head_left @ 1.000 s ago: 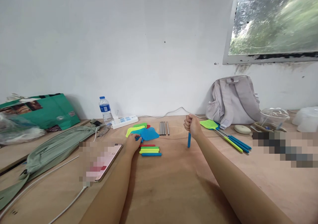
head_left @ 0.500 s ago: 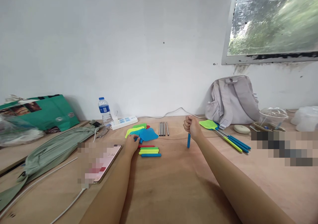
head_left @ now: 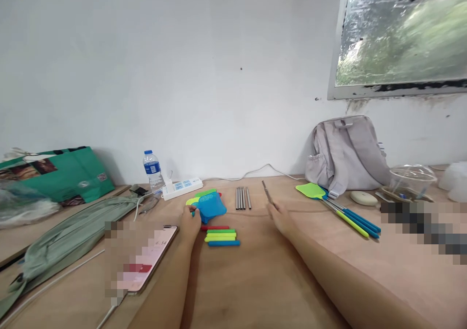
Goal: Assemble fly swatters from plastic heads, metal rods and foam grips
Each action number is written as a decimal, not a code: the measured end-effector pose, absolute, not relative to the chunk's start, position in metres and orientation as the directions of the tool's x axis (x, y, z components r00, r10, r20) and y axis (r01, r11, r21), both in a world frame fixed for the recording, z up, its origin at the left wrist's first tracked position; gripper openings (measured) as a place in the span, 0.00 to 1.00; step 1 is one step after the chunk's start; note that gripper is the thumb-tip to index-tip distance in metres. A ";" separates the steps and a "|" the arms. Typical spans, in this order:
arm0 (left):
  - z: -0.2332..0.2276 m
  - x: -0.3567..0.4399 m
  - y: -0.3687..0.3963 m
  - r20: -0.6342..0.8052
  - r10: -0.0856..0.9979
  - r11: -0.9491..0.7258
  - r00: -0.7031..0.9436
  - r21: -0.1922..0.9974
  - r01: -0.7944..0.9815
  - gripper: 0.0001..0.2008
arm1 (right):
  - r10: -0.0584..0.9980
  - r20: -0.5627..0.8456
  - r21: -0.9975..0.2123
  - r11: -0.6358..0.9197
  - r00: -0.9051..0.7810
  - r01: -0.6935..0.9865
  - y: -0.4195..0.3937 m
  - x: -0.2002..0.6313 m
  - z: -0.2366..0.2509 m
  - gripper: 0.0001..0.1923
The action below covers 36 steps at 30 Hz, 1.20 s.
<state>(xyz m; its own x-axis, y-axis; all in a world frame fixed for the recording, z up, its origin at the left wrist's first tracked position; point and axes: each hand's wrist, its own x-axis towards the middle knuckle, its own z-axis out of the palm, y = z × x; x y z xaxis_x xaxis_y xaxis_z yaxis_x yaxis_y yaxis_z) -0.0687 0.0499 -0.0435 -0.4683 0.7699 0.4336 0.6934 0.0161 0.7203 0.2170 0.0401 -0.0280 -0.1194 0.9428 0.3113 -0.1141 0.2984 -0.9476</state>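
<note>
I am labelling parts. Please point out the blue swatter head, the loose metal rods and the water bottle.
blue swatter head [head_left: 211,206], head view, mesh middle
metal rods [head_left: 242,198], head view, mid-length
water bottle [head_left: 152,167], head view, label

Left of my left hand [head_left: 190,222], pixel blur hides part of the phone [head_left: 146,263]. Far right of my right hand [head_left: 279,217], another blurred patch [head_left: 423,222] hides the bench; both forearms leave the bottom edge.
</note>
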 end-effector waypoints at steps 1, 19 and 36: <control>-0.044 -0.069 0.050 0.437 0.755 0.011 -0.489 0.738 0.675 0.05 | 0.949 0.298 -0.955 0.296 -0.106 -0.036 0.041 0.218 -0.035 0.16; -0.042 -0.056 0.035 -0.166 0.777 -0.248 -0.607 0.806 -0.537 0.04 | 0.994 -0.097 -0.884 -0.108 -0.048 -0.456 0.040 0.257 -0.061 0.14; -0.024 -0.006 0.001 -0.223 0.822 -0.239 -0.524 0.700 -0.673 0.08 | 0.984 -0.144 -0.908 -0.175 -0.109 -0.381 0.011 0.282 -0.065 0.21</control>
